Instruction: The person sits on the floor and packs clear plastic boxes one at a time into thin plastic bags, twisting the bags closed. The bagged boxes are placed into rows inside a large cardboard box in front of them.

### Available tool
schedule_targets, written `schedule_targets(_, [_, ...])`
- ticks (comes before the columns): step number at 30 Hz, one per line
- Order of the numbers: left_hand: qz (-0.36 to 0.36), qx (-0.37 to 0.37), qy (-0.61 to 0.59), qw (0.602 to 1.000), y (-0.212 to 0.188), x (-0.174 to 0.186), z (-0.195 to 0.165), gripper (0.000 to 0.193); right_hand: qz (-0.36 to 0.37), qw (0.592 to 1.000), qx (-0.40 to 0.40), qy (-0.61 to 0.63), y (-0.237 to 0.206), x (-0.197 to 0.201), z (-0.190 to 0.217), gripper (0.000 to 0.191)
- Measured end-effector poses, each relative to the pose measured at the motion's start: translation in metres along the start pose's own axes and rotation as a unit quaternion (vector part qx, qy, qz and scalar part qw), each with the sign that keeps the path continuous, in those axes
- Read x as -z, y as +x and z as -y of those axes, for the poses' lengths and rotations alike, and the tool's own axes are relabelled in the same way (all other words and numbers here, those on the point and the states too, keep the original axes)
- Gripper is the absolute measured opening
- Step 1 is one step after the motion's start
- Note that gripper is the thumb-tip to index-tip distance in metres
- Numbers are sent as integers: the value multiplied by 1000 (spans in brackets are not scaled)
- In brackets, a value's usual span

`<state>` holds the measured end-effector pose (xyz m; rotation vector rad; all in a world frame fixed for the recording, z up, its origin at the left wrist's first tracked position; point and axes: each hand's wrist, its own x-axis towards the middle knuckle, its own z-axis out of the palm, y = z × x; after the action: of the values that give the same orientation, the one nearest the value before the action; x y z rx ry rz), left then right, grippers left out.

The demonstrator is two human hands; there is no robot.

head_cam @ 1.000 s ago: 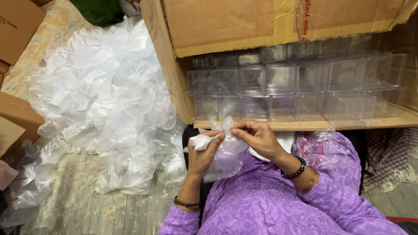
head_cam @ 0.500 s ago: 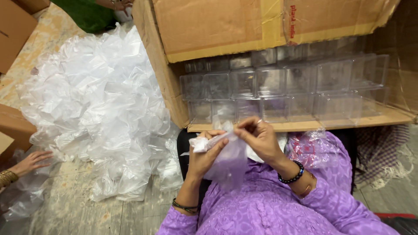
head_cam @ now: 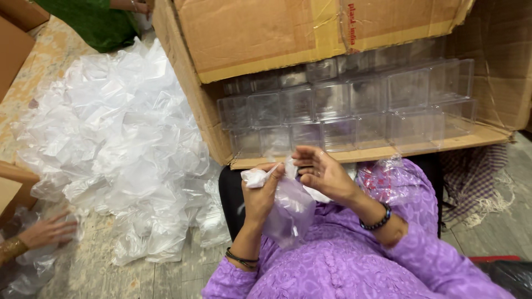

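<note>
The left hand (head_cam: 260,194) is closed around a clear plastic bag (head_cam: 288,213) held over the lap, fingers gripping its bunched white top; the right hand (head_cam: 321,171) sits just beside it, fingers loosely curled and pinching the bag's upper edge between thumb and fingertips; the bag hangs down against the purple sleeve (head_cam: 343,266). Straight ahead a big cardboard box (head_cam: 255,39) lies on its side, its lower flap nearly touching the hands; inside it, rows of clear plastic containers (head_cam: 354,105) are stacked two high. On the floor (head_cam: 88,271), toward its left edge, a large heap of crumpled clear bags (head_cam: 116,144) spreads out; another person's hand (head_cam: 47,232) rests at the heap's near left corner; a green garment (head_cam: 94,22) shows at the far edge.
</note>
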<state>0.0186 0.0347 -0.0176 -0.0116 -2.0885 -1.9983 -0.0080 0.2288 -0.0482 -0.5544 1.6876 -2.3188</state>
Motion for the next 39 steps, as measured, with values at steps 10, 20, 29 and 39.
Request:
schedule_targets(10, [64, -39, -4, 997, 2, -10, 10, 30, -73, 997, 8, 31, 2, 1, -13, 17])
schedule_targets(20, [92, 57, -87, 990, 9, -36, 22, 22, -143, 989, 23, 40, -18, 17, -12, 13])
schedule_targets(29, [188, 82, -67, 976, 2, -84, 40, 15, -256, 965, 29, -40, -57, 50, -7, 18])
schedule_targets(39, [268, 72, -84, 957, -5, -165, 76, 26, -350, 932, 43, 83, -97, 90, -1, 17])
